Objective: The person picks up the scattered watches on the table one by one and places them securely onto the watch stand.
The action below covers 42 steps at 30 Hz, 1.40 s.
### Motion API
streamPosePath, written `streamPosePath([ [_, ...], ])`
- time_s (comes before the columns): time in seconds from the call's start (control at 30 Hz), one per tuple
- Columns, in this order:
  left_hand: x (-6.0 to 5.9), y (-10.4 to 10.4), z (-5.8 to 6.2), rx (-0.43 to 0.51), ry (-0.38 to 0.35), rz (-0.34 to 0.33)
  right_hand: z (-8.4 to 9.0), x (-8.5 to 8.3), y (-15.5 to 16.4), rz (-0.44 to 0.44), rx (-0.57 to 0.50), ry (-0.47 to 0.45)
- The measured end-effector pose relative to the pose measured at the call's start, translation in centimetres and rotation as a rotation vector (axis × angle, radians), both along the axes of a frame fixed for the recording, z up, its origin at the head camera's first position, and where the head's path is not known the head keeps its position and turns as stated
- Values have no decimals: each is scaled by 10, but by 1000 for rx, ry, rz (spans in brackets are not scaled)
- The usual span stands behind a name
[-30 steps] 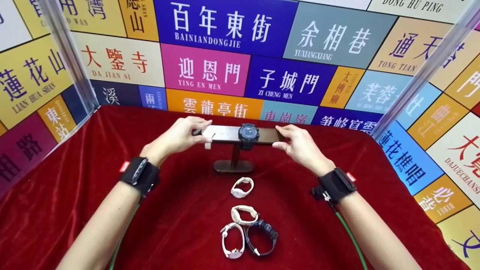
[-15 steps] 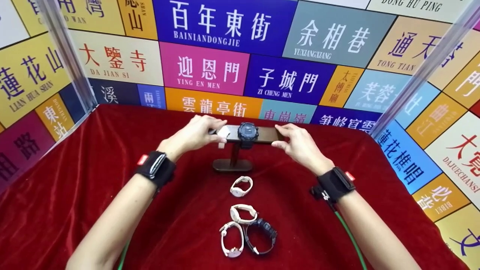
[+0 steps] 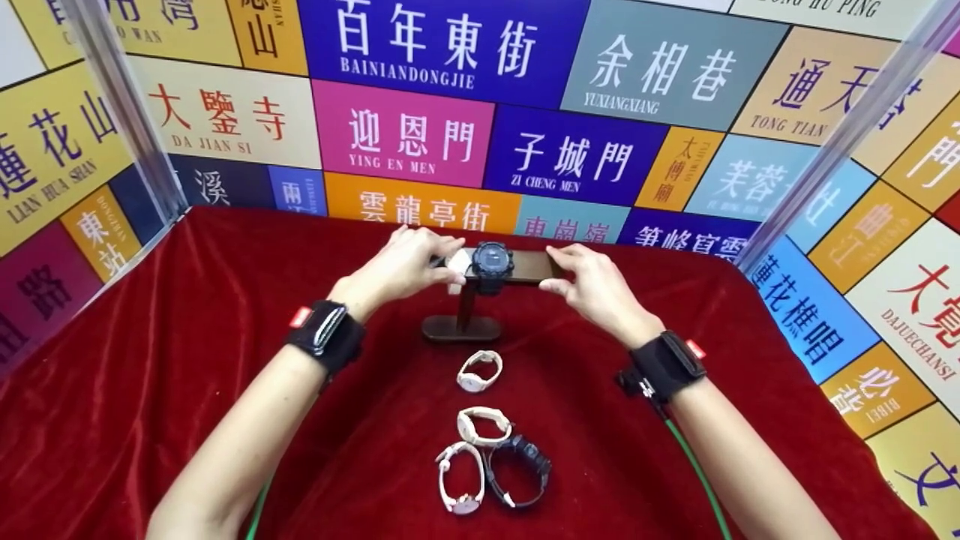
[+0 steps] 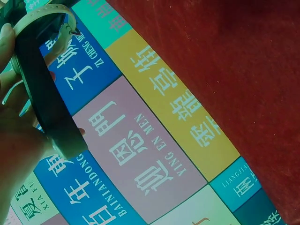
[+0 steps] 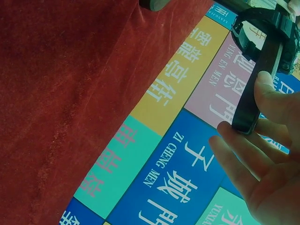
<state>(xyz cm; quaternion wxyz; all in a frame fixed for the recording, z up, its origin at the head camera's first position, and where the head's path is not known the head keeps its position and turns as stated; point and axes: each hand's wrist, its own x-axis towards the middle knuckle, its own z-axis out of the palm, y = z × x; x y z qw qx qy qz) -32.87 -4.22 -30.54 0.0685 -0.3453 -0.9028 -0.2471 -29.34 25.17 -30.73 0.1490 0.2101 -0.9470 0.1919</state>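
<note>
A dark T-shaped watch stand (image 3: 534,266) stands at the back of the red cloth. Around its bar sits a black digital watch (image 3: 493,259), dial upward. Just left of that, a white watch (image 3: 459,263) is looped round the bar, pinched by my left hand (image 3: 397,268). In the left wrist view its pale strap (image 4: 44,16) circles the bar, whose left end sticks out free. My right hand (image 3: 600,292) grips the bar's right end; in the right wrist view the thumb (image 5: 266,89) lies on the bar. The fingers partly hide the white watch.
Several watches lie in front of the stand: a white watch (image 3: 480,372), a cream watch (image 3: 484,427), a white-strapped watch (image 3: 460,478) and a black watch (image 3: 519,474). The last three touch or nearly touch. A printed sign wall (image 3: 405,142) rises behind the cloth.
My left hand has slid the white watch rightward along the bar, up close to the black watch. The right hand keeps its grip on the bar's end.
</note>
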Motion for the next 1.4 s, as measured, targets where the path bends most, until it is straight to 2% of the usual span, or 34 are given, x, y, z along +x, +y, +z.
streamPosePath([
  [0.33,2,2,-4,7,-35,23,0,0,-2,-5,3,-3],
  [0.67,0,7,-2,19,-56,43,2,-2,0,-16,7,5],
  [0.9,0,5,-5,24,-55,43,1,-2,0,-11,6,9],
  [1.13,2,5,-8,36,-5,42,0,-2,0,-2,-5,34],
  [1.3,8,3,-10,-6,36,52,-3,0,0,-6,-11,15],
  [1.4,13,3,-7,-18,67,58,-3,0,2,-9,-28,4],
])
